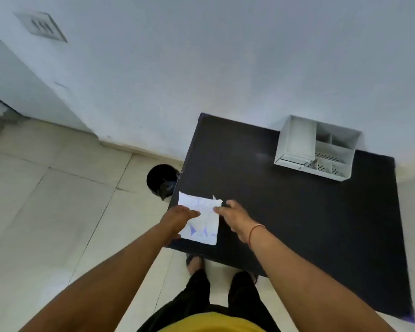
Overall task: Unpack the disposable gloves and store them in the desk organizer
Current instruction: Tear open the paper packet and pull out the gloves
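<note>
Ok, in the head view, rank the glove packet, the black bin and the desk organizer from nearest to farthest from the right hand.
1. glove packet: pinched by the right hand at the table's near left corner.
2. black bin: on the floor, left of the table.
3. desk organizer: far right, against the wall.

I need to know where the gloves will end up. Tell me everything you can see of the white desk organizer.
The white desk organizer looks like plastic or painted metal. It has one tall open compartment on the left and several smaller divided ones on the right, some with perforated floors. All visible compartments look empty. It stands upright at the far right of the black tabletop, close against the white wall. Neither hand touches it.
</note>
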The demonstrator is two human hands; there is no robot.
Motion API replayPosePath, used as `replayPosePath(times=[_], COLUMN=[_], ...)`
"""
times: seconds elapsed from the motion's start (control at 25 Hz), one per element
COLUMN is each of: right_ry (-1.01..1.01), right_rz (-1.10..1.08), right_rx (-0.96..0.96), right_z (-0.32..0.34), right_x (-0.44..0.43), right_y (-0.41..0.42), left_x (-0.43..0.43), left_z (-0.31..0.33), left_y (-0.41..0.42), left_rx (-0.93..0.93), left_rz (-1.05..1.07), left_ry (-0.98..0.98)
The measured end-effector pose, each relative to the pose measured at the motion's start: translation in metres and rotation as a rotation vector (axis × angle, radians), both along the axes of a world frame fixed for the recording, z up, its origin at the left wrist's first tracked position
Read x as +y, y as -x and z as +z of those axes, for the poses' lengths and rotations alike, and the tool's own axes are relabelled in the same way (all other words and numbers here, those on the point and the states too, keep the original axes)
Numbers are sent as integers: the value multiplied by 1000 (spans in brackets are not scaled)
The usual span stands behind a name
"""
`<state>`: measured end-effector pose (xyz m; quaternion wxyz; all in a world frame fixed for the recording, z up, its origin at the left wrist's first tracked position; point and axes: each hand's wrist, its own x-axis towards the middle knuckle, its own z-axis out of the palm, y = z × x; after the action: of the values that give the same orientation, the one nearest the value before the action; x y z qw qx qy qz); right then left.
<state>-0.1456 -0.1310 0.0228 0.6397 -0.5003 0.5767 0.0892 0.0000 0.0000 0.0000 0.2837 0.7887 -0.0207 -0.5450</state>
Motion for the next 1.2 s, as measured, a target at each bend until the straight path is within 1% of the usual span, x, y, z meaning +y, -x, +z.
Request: replayPosePath(times=[0.08, 0.16, 0.24, 0.28, 0.32, 0.36, 0.4, 0.48, 0.52, 0.56, 0.6, 0.64, 0.68, 0.76, 0.8, 0.88, 0.92, 1.0, 1.12, 1.2], right_ry=[-113, -152, -165, -165, -124, 0, 208, 793, 1035, 1167, 1190, 1125, 1012, 837, 821, 815, 767, 697, 712, 684], right_rz=[-73, -93, -58, -15, 61, 183, 355, 708, 842, 921, 955, 947, 886, 679, 616, 582, 561, 498, 483, 482], right_rx=[88, 138, 108, 80, 57, 39, 15, -57, -108, -141, -131, -68, 5, 99, 128, 181, 193, 175, 152, 117], right_z=[-17, -39, -52, -54, -51, -47, -39, -20, -5, 10, 23, 38, 52, 72, 79, 89, 92, 97, 101, 105], right_x=[6, 17, 21, 20, 18, 16, 13, 9, 7, 7, 6, 6, 5, -2, -7, -15, -18, -25, -35, -39], right_y=[-7, -7, -10, -12, -15, -16, -13, 0, 11, 20, 30, 38, 44, 51, 53, 55, 56, 60, 72, 82], left_x=[-5, 0, 1, -1, -4, -7, -11, -20, -26, -34, -41, -47, -54, -68, -74, -82, -86, -90, -91, -90], left_z=[-11, -22, -25, -26, -22, -22, -16, -4, 4, 17, 25, 32, 37, 48, 57, 68, 73, 83, 95, 99], left_y=[1, 3, 1, 0, -2, -4, -7, -13, -16, -16, -15, -12, -9, -4, -2, 1, 2, 6, 14, 22], left_rx=[58, 81, 108, 130, 166, 214, 290, 458, 527, 543, 543, 515, 482, 442, 434, 435, 442, 451, 469, 526], left_rz=[44, 85, 140, 173, 199, 262, 345, 474, 476, 438, 403, 365, 330, 271, 240, 185, 162, 117, 76, 0], left_ry=[-62, -68, -41, -29, -20, 7, 46, 153, 207, 234, 252, 260, 280, 367, 411, 459, 480, 520, 539, 536])
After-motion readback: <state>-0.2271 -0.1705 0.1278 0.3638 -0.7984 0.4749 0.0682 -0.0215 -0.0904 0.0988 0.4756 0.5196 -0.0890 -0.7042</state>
